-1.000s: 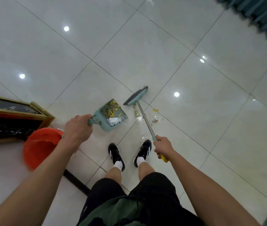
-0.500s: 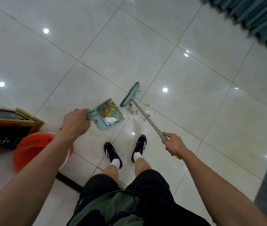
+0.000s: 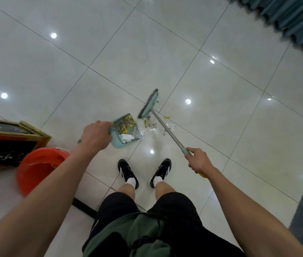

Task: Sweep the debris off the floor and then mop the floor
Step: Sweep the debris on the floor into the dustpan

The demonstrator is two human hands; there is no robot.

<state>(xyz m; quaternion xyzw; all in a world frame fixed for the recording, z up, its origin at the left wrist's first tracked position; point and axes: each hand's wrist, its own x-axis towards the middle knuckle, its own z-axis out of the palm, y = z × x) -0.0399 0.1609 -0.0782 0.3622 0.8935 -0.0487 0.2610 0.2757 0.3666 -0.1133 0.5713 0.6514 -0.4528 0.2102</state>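
A: Head view. Left hand (image 3: pixel 95 135) grips the dustpan (image 3: pixel 123 133) by its handle, pan tipped w/ its lip on the floor (image 3: pixel 72 52). Right hand (image 3: pixel 199 161) wraps the broom (image 3: pixel 167 130) near the stick's top, head just beyond the pan.

B: And the debris (image 3: pixel 153 128)?

A: Partly in the pan, rest loose btw pan and broom. Crinkly clear wrap, bits of peel, prob. feather-light, skids on glossy tile. Short strokes, I'd say.

B: Room to move?

A: Open tile ahead and right. Red bucket (image 3: pixel 37 169) and a cabinet (image 3: pixel 11 138) crowd the left, curtain (image 3: pixel 284 17) far off.
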